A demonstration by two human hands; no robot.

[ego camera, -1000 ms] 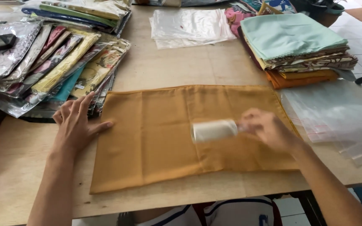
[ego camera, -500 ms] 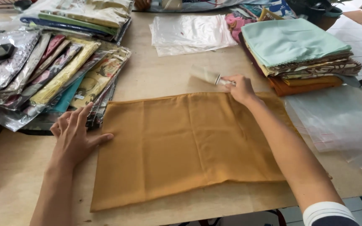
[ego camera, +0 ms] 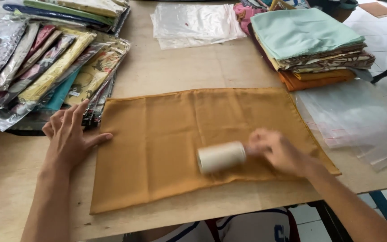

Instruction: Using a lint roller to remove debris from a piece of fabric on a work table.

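Head view: my right hand [ego camera: 279, 151], blurred, grips the handle of a white lint roller [ego camera: 221, 157] lying on the mustard cloth [ego camera: 166, 134] at lower centre of the frame. My left hand [ego camera: 70, 136] lies open, fingers spread, at the cloth's left edge on the counter [ego camera: 184, 67].

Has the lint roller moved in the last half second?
Yes. The lint roller in the right hand came from the cloth's far edge toward its near edge, on the mustard cloth.

Textile packing workshop, stacked folded fabrics [ego camera: 312, 45], bagged cloths [ego camera: 45, 62], clear plastic bags [ego camera: 198, 22], worktable [ego camera: 175, 67]
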